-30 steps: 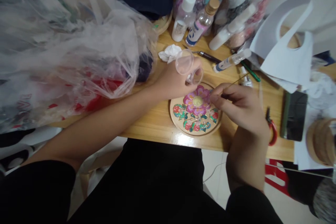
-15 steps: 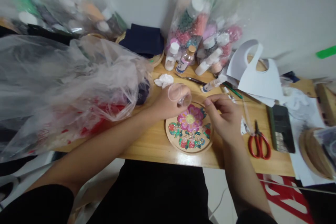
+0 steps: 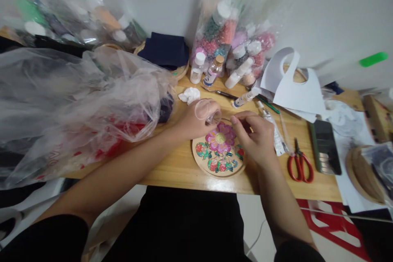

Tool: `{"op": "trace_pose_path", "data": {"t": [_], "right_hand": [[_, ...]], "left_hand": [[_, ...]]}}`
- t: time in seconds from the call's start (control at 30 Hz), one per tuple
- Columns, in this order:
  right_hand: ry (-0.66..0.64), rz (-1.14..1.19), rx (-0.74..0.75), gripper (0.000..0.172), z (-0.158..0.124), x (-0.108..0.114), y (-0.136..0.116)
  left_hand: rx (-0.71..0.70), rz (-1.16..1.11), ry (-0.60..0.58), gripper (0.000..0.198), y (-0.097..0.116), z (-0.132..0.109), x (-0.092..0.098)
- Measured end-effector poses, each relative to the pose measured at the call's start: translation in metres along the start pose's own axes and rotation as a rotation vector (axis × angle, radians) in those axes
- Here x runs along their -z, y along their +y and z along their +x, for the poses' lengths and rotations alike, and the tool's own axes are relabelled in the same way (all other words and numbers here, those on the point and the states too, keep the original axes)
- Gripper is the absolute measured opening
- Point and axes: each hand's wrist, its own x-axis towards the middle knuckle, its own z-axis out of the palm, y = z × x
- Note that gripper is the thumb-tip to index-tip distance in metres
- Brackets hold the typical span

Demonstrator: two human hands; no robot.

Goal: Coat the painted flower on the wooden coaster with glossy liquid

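Observation:
My left hand point(image 3: 198, 120) is closed round a small clear plastic cup point(image 3: 214, 117), tilted over the upper part of a round decorated plaque. A second clear round rim shows over the back of the same hand; whether it is another cup I cannot tell. The round wooden plaque point(image 3: 196, 159) lies flat on the table, bearing a pink flower point(image 3: 220, 137) with a yellow centre and smaller red and green motifs outlined in gold. My right hand point(image 3: 256, 135) pinches a thin stick point(image 3: 229, 119), its tip close to the cup; the fingers hide most of it.
Behind the hands stand a white-capped bottle point(image 3: 197, 67), a gold-capped bottle point(image 3: 213, 71) and crumpled tissue point(image 3: 189, 95). Red-handled scissors point(image 3: 300, 168), a tube point(image 3: 278, 139) and a phone point(image 3: 325, 147) lie right. A large plastic bag point(image 3: 92, 102) covers the left side.
The view has shifted slightly. My right hand has moved a little left, its fingertips nearer the cup, and more of the tube shows beside it. The left hand keeps its grip.

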Motion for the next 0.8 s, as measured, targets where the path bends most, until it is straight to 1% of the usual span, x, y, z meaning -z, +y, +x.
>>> {"op": "trace_pose_path", "data": {"t": [0.1, 0.27, 0.37, 0.57, 0.7, 0.8], "right_hand": [[-0.022, -0.012, 0.000, 0.017, 0.0005, 0.0017, -0.0011], [-0.059, -0.033, -0.011, 0.019, 0.0016, 0.0033, -0.0035], [-0.073, -0.028, -0.009, 0.019, 0.0017, 0.0029, -0.0031], [-0.055, -0.007, 0.002, 0.017, 0.0013, 0.0025, -0.0023], [-0.053, 0.001, 0.026, 0.018, 0.0005, 0.0033, -0.0023], [-0.033, 0.024, 0.015, 0.018, 0.0004, 0.0040, -0.0024]], "left_hand": [[0.001, 0.004, 0.005, 0.008, 0.0011, 0.0007, 0.0015], [0.026, -0.001, -0.017, 0.004, 0.0016, 0.0015, 0.0025], [0.020, -0.019, -0.010, 0.003, 0.0021, 0.0018, 0.0024], [0.057, 0.022, -0.034, 0.007, 0.0043, 0.0028, 0.0037], [0.032, 0.014, -0.019, 0.008, 0.0039, 0.0025, 0.0038], [0.026, 0.013, -0.008, 0.009, 0.0031, 0.0017, 0.0030]]}}
